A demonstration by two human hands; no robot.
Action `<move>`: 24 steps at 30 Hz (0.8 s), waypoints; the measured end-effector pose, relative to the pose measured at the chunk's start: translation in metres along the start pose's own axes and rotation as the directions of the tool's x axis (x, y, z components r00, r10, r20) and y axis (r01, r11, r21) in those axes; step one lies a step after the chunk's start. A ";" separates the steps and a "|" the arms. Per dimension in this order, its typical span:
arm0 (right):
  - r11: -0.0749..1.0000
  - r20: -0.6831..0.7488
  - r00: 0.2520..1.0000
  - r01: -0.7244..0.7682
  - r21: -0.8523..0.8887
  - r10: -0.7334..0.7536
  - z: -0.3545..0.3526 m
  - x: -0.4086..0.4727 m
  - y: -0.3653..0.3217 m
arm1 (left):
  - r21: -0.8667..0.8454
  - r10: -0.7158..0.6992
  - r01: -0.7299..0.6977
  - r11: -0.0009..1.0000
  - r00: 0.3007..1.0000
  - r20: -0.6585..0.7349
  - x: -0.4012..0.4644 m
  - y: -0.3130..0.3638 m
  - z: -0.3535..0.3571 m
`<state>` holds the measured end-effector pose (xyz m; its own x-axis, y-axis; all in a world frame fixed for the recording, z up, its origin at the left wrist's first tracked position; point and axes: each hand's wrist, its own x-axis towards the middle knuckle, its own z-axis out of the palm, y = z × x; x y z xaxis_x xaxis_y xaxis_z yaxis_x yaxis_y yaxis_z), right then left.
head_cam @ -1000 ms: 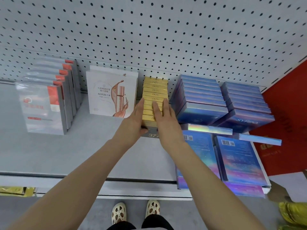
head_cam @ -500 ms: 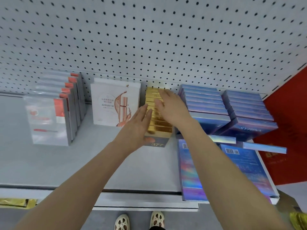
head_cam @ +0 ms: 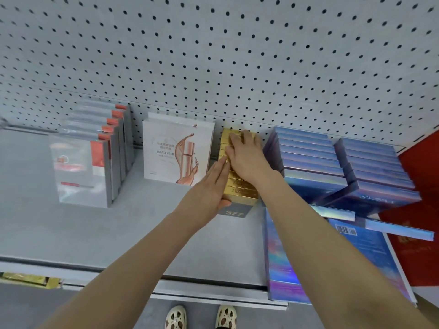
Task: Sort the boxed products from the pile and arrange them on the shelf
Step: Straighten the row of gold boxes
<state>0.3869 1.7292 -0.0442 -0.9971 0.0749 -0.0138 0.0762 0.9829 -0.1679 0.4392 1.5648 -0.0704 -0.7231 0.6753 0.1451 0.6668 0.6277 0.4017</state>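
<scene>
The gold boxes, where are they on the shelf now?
In the head view, the gold boxes stand in a row mid-shelf, between the white box on their left and the blue boxes on their right.

Store background, non-product bits

Grey pegboard (head_cam: 237,55) w/ black holes fills the far wall behind everything. Red panel (head_cam: 422,210) at right edge, faint print on it, unreadable. Grey floor (head_cam: 71,312) near bottom, below the front ledge. Pair of cream perforated shoes (head_cam: 202,317) at bottom centre, side by side. Crumpled gold wrapper (head_cam: 31,280) near left, just under the ledge front.
</scene>
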 end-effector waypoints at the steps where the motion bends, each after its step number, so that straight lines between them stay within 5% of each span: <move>1: 1.000 -0.005 1.000 0.004 -0.014 -0.004 -0.001 0.000 0.001 | -0.002 0.002 -0.002 1.000 1.000 -0.005 -0.001 0.000 0.000; 12: 0.999 -0.015 1.000 -0.018 0.042 0.019 -0.008 -0.016 0.004 | 0.047 -0.004 0.004 0.999 1.000 -0.003 -0.001 -0.001 -0.001; 16: 0.991 -0.250 0.968 0.047 0.125 -0.015 -0.033 -0.061 0.007 | 0.099 0.016 -0.009 0.995 0.997 -0.071 -0.006 0.001 -0.006; 20: 0.973 -0.565 0.825 0.135 0.188 -0.005 -0.047 -0.131 0.028 | 0.132 0.190 -0.161 0.978 0.948 -0.254 -0.015 0.017 0.003; 24: 0.981 -0.658 0.750 0.071 0.181 0.067 -0.034 -0.205 0.060 | 0.048 0.319 -0.321 0.946 0.893 -0.316 -0.038 0.066 0.022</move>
<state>0.5961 1.7786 -0.0179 -0.7435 0.2328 0.6269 0.0039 0.9390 -0.3440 0.5143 1.5891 -0.0697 -0.4901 0.6811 0.5440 0.8715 0.3953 0.2902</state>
